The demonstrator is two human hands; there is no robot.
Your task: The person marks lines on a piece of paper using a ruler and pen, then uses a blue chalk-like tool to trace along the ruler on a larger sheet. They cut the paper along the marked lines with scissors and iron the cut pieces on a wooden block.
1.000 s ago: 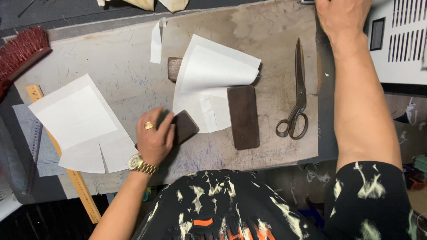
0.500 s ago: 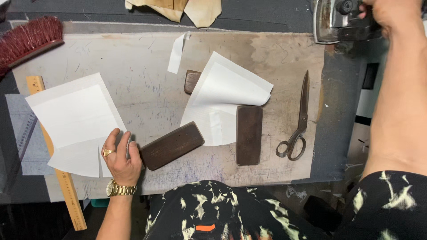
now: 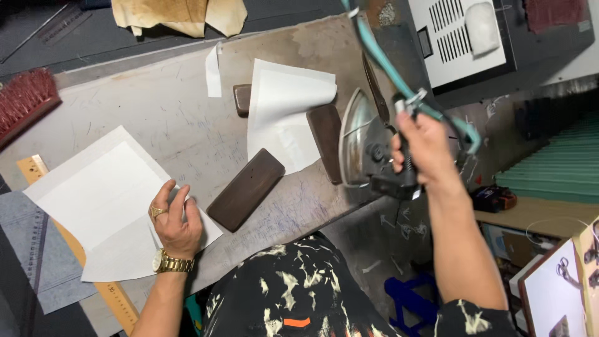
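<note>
From the head camera, the right hand (image 3: 424, 146) is closed around the handle of an iron (image 3: 365, 146), held tilted in the air above the right edge of the surface (image 3: 187, 118). The left hand (image 3: 176, 219) rests open, fingers spread, on a white paper piece (image 3: 100, 200) lying well to the iron's left. A dark wooden block (image 3: 246, 189) lies between them, its long axis diagonal.

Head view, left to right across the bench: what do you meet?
Brush → ruler → left hand → near wood block → iron → right hand.
</note>
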